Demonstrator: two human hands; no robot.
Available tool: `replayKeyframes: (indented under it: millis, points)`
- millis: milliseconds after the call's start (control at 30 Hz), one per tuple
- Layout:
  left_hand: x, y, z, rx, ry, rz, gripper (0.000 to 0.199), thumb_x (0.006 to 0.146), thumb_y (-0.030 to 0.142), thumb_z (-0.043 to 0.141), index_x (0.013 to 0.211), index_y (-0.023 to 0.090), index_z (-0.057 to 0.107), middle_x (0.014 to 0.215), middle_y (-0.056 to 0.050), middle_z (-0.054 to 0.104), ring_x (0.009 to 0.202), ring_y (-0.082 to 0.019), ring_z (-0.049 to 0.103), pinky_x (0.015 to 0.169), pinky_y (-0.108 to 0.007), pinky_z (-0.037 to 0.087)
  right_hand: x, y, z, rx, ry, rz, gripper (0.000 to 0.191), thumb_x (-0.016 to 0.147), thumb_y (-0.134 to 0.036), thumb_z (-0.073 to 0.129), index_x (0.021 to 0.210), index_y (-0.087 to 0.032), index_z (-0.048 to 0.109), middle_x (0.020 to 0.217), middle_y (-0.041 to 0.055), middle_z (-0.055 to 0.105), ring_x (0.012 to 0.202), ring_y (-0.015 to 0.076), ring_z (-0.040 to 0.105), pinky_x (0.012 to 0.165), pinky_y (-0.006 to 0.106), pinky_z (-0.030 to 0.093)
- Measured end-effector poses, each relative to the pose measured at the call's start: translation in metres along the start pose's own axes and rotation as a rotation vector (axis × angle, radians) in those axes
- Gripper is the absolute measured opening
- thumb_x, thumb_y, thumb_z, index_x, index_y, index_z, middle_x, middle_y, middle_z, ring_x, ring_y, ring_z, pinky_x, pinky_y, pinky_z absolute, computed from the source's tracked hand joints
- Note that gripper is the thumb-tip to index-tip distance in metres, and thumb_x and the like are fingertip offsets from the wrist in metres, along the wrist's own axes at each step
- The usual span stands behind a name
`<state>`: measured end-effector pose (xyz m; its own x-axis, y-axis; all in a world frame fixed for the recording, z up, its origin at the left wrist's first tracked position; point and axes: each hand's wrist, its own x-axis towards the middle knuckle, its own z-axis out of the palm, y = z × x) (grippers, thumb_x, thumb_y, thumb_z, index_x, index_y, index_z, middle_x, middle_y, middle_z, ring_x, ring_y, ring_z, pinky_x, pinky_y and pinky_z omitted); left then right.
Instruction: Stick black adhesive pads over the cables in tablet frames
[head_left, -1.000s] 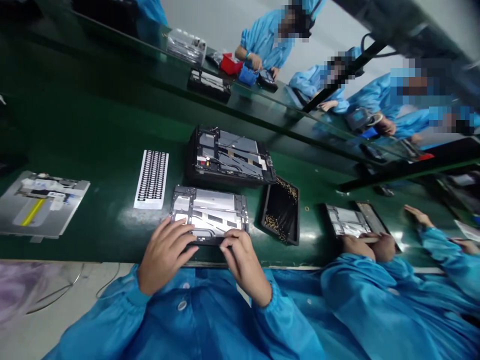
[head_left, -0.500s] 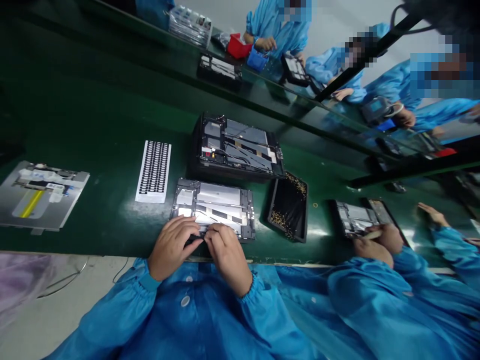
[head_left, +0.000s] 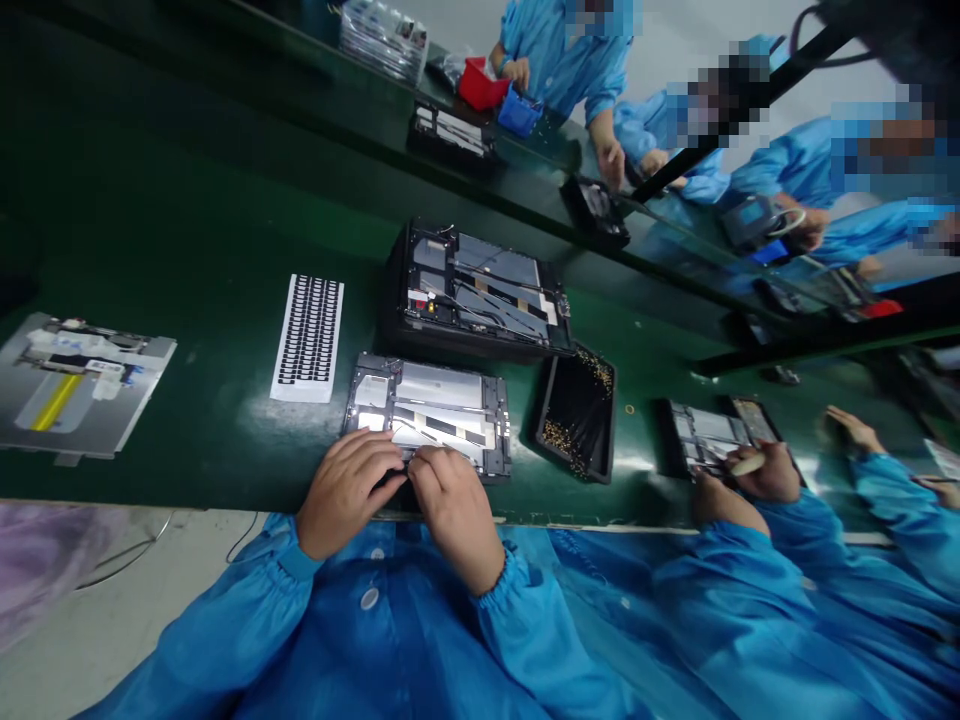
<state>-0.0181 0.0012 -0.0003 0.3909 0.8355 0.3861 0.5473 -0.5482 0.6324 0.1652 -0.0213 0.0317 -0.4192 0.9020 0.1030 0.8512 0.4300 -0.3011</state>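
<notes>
A flat device with silver panels and a black frame [head_left: 439, 385] lies near the table's front edge. My left hand [head_left: 349, 490] is at its lower edge, thumb and fingers pinched together. Beside it my right hand [head_left: 456, 505] bends its fingers closed at the same edge, the fingertips of both hands nearly meeting. Whatever they pinch is too small and hidden to make out. Behind the device sits a thick black stack of similar units [head_left: 480, 290]. A white sheet of black labels [head_left: 309, 338] lies to the left.
A black tray with small brass-coloured parts [head_left: 576, 415] stands right of the device. A metal panel with a yellow strip [head_left: 90, 385] lies far left. Co-workers' hands hold a tool over another device [head_left: 712, 430] at the right. A raised glass shelf runs behind.
My hands have hardly moved at the device's edge. Across the table, a person's arm now reaches down to a black unit. The co-worker's hands at the right have shifted slightly.
</notes>
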Motion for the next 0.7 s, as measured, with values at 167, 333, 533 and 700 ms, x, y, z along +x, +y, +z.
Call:
replayKeyframes:
  millis: [167,333,533,700]
  points:
    - [0.001,-0.002,-0.001,0.041,-0.013,0.046,0.013,0.096,0.023,0.057,0.097,0.025,0.07,0.111,-0.001,0.072,0.118,-0.02,0.062,0.111,-0.043,0.045,-0.001,0.006,-0.003,0.113,0.053,0.001,0.018,0.102,-0.021,0.049,0.108,-0.021,0.066,0.108,0.0092,0.066,0.096,0.023,0.06,0.085,0.039,0.053]
    - [0.0,-0.003,0.001,0.035,-0.022,0.036,0.014,0.097,0.025,0.057,0.093,0.026,0.07,0.109,-0.001,0.073,0.117,-0.021,0.063,0.11,-0.044,0.046,-0.012,0.021,-0.004,0.412,0.223,0.107,0.013,0.099,-0.02,0.057,0.106,-0.023,0.068,0.104,0.0068,0.063,0.101,0.0192,0.061,0.088,0.034,0.054]
    - [0.002,0.0,0.002,0.036,0.009,-0.007,0.008,0.095,0.028,0.061,0.1,0.023,0.064,0.113,-0.002,0.072,0.116,-0.02,0.064,0.111,-0.042,0.044,-0.013,0.019,-0.001,0.381,0.218,0.117,0.011,0.097,-0.02,0.06,0.104,-0.022,0.068,0.098,0.0059,0.062,0.096,0.0197,0.06,0.084,0.034,0.051]
    - [0.002,0.002,0.001,0.043,-0.005,0.003,0.006,0.095,0.023,0.06,0.101,0.023,0.059,0.118,-0.002,0.069,0.12,-0.02,0.061,0.112,-0.041,0.042,-0.009,0.016,0.003,0.334,0.202,0.118,0.01,0.098,-0.024,0.06,0.104,-0.023,0.068,0.099,0.0055,0.064,0.095,0.0202,0.058,0.084,0.035,0.048]
